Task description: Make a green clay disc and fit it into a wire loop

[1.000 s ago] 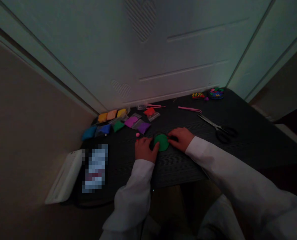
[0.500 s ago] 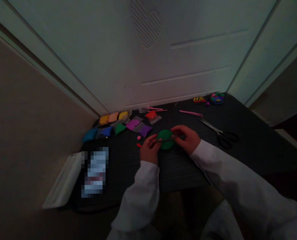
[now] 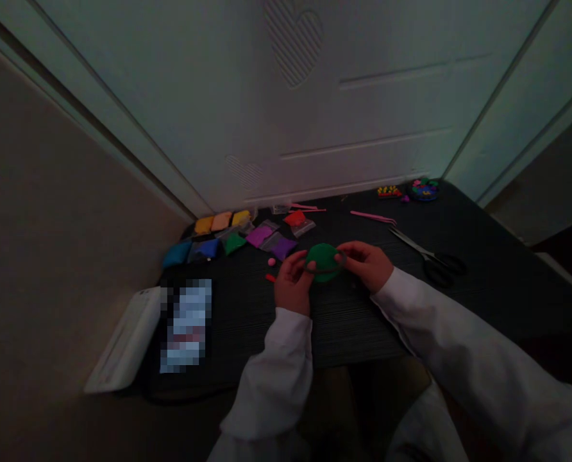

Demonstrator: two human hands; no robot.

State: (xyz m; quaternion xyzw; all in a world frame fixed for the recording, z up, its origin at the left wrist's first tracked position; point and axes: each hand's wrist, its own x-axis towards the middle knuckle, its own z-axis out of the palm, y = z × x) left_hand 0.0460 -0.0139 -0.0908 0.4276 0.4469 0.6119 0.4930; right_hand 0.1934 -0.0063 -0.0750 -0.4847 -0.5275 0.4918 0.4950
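A thin dark ring (image 3: pixel 322 272) crosses the front of a round, flat green piece (image 3: pixel 322 253), which looks like modelling clay. My left hand (image 3: pixel 293 280) pinches the ring's left side between thumb and fingers. On its right side, my right hand (image 3: pixel 367 264) is closed in a similar pinch. Whether the green piece is fixed inside the ring or lies behind it, I cannot tell. Just beyond my left hand are a small pink ball (image 3: pixel 271 262) and a red piece (image 3: pixel 270 278), partly hidden by the fingers.
Several bags of coloured clay, one of them purple (image 3: pixel 283 247), line the back left of the dark table (image 3: pixel 247 321). Pink tweezers (image 3: pixel 373 217) and scissors (image 3: pixel 428 256) lie to the right. A decorated blue disc (image 3: pixel 424 190) sits at the far corner. A pixelated phone-like screen (image 3: pixel 187 326) lies left.
The ring, earlier low around the green piece, has been raised and tilted in both hands. Hands and green piece have shifted slightly away and to the right. The camera view has also moved a little.
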